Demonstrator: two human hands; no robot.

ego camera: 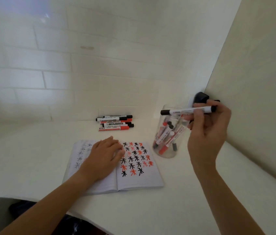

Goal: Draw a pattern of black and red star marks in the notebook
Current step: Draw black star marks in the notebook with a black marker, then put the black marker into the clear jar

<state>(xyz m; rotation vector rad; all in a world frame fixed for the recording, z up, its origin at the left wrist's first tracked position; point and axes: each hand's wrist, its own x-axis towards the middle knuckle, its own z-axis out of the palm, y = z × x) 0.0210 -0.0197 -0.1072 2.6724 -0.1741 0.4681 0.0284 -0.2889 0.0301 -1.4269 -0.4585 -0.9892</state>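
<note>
Left hand (107, 152) flat, fingers spread, on open notebook (117, 177), hiding part of the stars (134, 158); loose markers (116, 123) behind; right hand (206, 131) grips capped black marker (188, 110) above jar (168, 133); jar contents blurry.

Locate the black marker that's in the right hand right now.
Head view, right of centre: the right hand holds the black marker roughly level in the air, over the mouth of the clear jar of markers, right of the notebook.
</note>
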